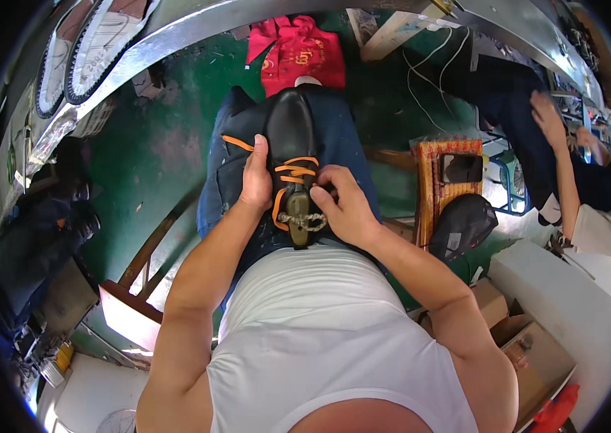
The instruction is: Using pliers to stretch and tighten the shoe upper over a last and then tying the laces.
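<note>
"A round-toed black leather shoe (291, 123) with thin orange laces (296, 170) lies between the fingers, on blue-trousered thighs (341, 130); glossy green floor (175, 108) beyond!"
"And the grip?"
"Right hand (345, 206): fingers curled beside the laces, pinch uncertain. Left hand (255, 180): thumb beside the shoe, fingers hidden, hold impossible to tell!"

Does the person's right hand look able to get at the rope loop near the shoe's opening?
Likely yes: the right hand is close beside the rope loop, and nothing visible blocks the way; its fingertips are nearer the orange laces.
</note>
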`<state>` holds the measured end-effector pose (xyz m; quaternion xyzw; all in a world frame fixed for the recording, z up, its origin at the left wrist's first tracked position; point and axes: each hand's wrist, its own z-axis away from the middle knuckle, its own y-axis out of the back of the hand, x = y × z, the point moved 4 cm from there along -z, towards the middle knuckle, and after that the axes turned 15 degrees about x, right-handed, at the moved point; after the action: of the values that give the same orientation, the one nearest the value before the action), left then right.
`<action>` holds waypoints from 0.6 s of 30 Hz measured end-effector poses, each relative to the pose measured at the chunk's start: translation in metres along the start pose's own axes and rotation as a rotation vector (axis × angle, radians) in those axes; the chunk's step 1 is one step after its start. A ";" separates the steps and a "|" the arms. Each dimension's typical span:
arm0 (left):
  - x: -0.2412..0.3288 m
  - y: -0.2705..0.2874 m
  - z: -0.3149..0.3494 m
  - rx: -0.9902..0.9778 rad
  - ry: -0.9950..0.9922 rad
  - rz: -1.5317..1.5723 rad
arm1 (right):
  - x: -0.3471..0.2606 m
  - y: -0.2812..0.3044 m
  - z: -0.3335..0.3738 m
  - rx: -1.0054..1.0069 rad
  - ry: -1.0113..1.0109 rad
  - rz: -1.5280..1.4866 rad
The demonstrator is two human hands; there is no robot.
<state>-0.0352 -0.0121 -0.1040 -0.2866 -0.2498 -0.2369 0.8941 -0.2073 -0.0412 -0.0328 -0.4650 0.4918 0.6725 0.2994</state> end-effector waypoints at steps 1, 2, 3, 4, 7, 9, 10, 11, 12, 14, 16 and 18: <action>-0.001 -0.001 0.003 -0.017 -0.016 0.000 | -0.007 0.002 0.004 0.004 0.100 0.035; -0.001 -0.001 0.006 -0.035 -0.033 0.001 | -0.008 0.004 0.006 0.010 0.097 0.037; 0.004 -0.005 0.011 -0.084 -0.062 -0.005 | -0.011 0.006 0.008 0.002 0.122 0.032; 0.001 -0.005 0.012 -0.090 -0.062 -0.003 | -0.016 0.007 0.009 -0.009 0.148 0.028; 0.000 -0.005 0.014 -0.102 -0.172 -0.062 | -0.033 0.028 0.008 -0.106 0.241 0.185; -0.003 0.000 0.008 -0.030 -0.252 -0.172 | -0.050 0.035 0.001 -0.297 0.148 0.309; -0.002 0.002 0.006 0.036 -0.326 -0.287 | -0.059 0.038 -0.006 -0.296 0.153 0.313; 0.003 0.008 0.007 0.221 -0.538 -0.640 | -0.056 0.036 -0.011 -0.427 -0.144 0.221; 0.007 0.006 0.016 0.217 -0.542 -0.634 | -0.050 0.036 -0.010 -0.547 -0.442 0.126; 0.018 0.009 0.048 0.212 -0.539 -0.518 | -0.053 0.045 -0.021 -0.517 -0.357 0.160; 0.026 0.019 0.066 0.223 -0.737 -0.821 | -0.071 0.055 -0.036 -0.577 0.082 0.320; 0.033 0.015 0.077 -0.108 -0.535 -0.989 | -0.076 0.061 -0.045 -0.552 0.229 0.310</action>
<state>-0.0258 0.0378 -0.0362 -0.2310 -0.5598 -0.5593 0.5662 -0.2154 -0.0996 0.0565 -0.5209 0.3864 0.7612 -0.0007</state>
